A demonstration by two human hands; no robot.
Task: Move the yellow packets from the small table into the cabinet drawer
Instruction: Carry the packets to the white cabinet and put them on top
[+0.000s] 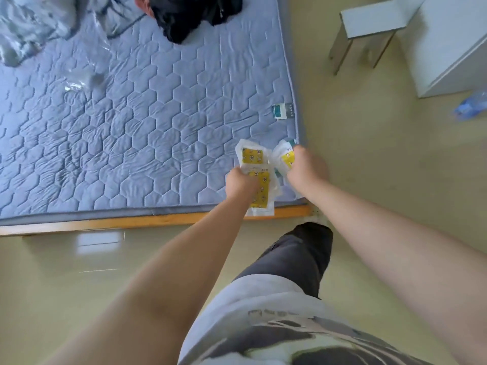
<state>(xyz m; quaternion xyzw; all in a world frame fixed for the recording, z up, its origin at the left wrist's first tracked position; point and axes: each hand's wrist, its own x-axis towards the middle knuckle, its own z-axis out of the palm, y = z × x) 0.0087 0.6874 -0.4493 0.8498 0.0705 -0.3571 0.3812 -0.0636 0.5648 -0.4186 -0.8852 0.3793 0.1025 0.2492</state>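
Fingers of the left hand (241, 184) are curled tight around a bundle of yellow packets (259, 204), and they clamp it from the left side. Fingers of the right hand (303, 167) are also closed, around a second, smaller bundle; they are mostly hidden behind the back of the hand.

I count three yellow faces in total. Two are in the left hand: one long packet (261, 191) and one squarer packet (253, 156) above it. One more, the third packet (287, 158), is in the right hand, and it is half covered. White wrapper edges around them suggest more packets, but how many I cannot tell.

The long packet has its long axis running away from the person, almost straight, with the far end toward the squarer one. The squarer packet is a little tilted. The axis of the third packet I cannot tell.

All packets are held in the air over the near right corner of one mattress (147, 122), above one wooden bed frame (158, 220). One small table (369, 22) and one white cabinet (448, 48) stand well apart, far right on the floor (369, 154). One blue plastic bag (471, 105) lies beside the cabinet, and one black garment (195, 14) lies on the mattress.
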